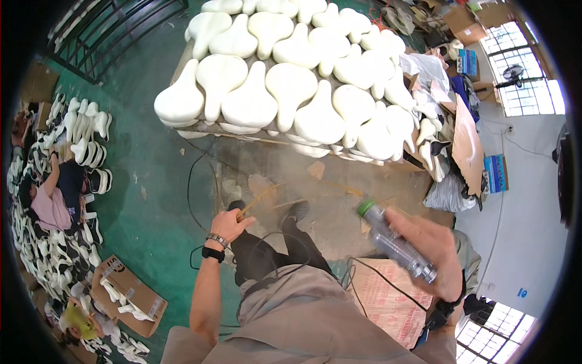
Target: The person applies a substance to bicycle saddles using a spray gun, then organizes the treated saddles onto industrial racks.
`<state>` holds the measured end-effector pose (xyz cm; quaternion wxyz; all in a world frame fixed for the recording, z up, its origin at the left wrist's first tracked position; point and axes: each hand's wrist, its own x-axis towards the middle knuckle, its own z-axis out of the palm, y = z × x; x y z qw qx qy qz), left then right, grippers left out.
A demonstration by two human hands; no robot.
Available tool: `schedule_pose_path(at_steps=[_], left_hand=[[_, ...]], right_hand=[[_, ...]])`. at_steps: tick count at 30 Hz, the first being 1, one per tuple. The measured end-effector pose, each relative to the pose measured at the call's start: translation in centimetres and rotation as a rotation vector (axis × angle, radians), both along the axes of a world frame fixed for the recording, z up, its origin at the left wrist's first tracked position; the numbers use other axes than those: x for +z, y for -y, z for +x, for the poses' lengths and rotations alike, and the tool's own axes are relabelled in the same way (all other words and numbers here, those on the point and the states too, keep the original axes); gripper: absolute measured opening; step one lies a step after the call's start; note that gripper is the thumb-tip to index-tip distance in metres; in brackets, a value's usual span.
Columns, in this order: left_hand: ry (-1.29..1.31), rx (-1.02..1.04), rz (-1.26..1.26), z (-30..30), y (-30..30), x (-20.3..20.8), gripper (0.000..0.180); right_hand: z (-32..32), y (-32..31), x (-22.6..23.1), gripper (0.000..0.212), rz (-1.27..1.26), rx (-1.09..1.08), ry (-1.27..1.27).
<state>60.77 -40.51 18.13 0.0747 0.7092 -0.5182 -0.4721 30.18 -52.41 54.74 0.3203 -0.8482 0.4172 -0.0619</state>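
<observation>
My left hand (228, 227), with a bracelet and a black wristband behind it, is closed around a thin yellow hose (262, 195) in front of my legs. The hose arcs rightward, its middle faint and smeared. To the right, my right hand (424, 239) is closed on a grey, bottle-shaped tool (397, 244) with a green end; blur hides its exact kind. That green end lies close to the hose's right end, but whether they join I cannot tell. Beyond both hands, white bicycle saddles (291, 85) cover a raised platform in rows; neither hand touches them.
A reddish printed box (388, 297) stands by my right side, with a black cable (394, 280) across it. Another dark cable (191, 182) loops over the floor at left. Further left are a cardboard box (127, 297), piled saddles and a seated person (51, 203). Cartons line the right.
</observation>
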Motion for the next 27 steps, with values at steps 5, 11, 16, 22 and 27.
schedule_pose_path(at_steps=[5,11,16,22,27], left_hand=[[0.017,-0.055,-0.038,-5.5,1.4,0.3,0.057],[-0.047,-0.003,-0.182,-11.3,1.0,-0.8,0.056],[-0.010,0.036,-0.034,-14.6,0.7,-1.0,0.048],[-0.105,0.010,-0.125,-16.7,0.4,-3.0,0.038],[-0.114,-0.166,-0.160,-16.1,2.7,-2.4,0.027]], right_hand=[[-4.5,2.4,-0.1,0.068,-0.057,-0.155,-0.002],[-8.3,4.4,-0.7,0.075,-0.008,0.058,-0.006],[-11.4,6.0,-2.1,0.075,-0.063,0.072,0.019],[-12.5,6.2,-1.5,0.070,-0.090,0.050,0.092],[-13.3,4.7,-0.3,0.071,-0.056,0.076,0.017]])
